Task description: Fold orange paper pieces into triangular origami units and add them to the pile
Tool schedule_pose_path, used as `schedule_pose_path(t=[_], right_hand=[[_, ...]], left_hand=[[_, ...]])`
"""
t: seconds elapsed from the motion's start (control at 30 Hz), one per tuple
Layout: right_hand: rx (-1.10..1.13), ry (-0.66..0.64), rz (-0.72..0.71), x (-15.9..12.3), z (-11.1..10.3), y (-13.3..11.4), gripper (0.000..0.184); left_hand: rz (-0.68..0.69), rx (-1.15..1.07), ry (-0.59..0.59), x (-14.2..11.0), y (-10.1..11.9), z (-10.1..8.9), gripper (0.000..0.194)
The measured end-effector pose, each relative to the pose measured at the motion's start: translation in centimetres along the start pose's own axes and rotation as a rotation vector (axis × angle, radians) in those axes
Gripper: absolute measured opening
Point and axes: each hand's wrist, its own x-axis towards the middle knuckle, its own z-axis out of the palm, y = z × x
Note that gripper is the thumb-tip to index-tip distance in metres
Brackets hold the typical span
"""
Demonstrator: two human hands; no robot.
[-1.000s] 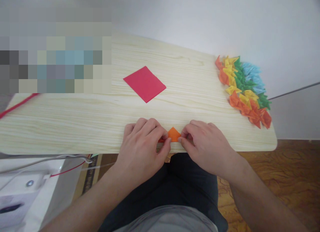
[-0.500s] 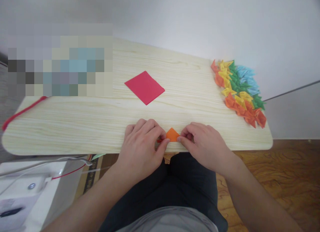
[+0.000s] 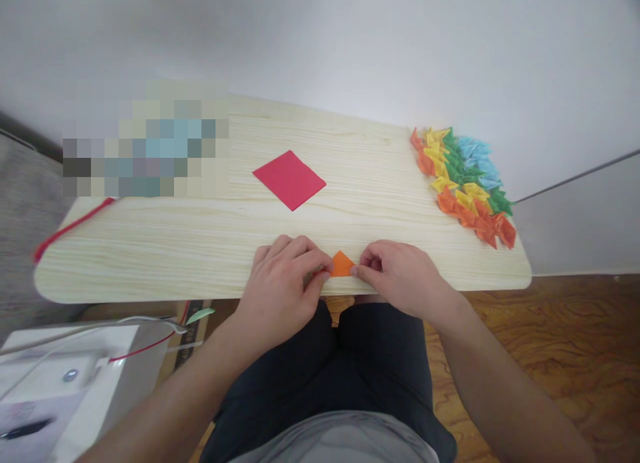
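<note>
A small folded orange paper (image 3: 342,264) lies near the front edge of the table, its visible part a triangle with the point facing away from me. My left hand (image 3: 286,283) pinches its left corner between thumb and fingers. At the opposite corner, the thumb and index finger of my right hand (image 3: 397,273) are closed on the paper. Both outer ends of the orange paper are hidden under my fingers. Beyond my hands lies a stack or sheet of red square paper (image 3: 290,180), turned like a diamond.
Folded paper figures (image 3: 463,183) in orange, yellow, green and blue crowd the table's right end. A red cord (image 3: 75,228) crosses the left edge. The back left is pixelated. Below the wooden table (image 3: 150,263), cables run over a white box (image 3: 123,363) at left.
My view has shifted slightly, so the table appears moved. Both hands keep their pinch on the orange paper, with the left fingers slightly shifted at its corner.
</note>
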Motion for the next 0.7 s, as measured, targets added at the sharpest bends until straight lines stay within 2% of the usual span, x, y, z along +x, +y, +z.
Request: schedule_pose_path(t=[0.07,0.2,0.33,0.43,0.57,0.7], right_hand=[[0.025,-0.003,-0.019,0.0,0.1,0.3,0.02],[0.138,0.03,-0.059,-0.4,0.4,0.9,0.005],[0.253,0.087,-0.102,-1.1,1.2,1.3,0.014],[0.253,0.197,-0.139,-1.8,2.2,1.3,0.016],[0.087,0.397,-0.187,-3.2,4.1,0.6,0.022],[0.053,0.497,-0.187,-4.7,6.3,-0.6,0.029]], left_hand=[[0.013,-0.024,-0.004,-0.1,-0.2,-0.1,0.015],[0.023,-0.037,-0.001,-0.1,-0.5,-0.1,0.019],[0.036,-0.019,0.015,-0.3,-0.5,0.0,0.02],[0.059,0.007,0.052,-0.7,-0.3,0.0,0.019],[0.076,0.068,0.165,-2.2,0.0,0.3,0.02],[0.175,0.083,0.213,-4.3,-0.6,1.4,0.028]])
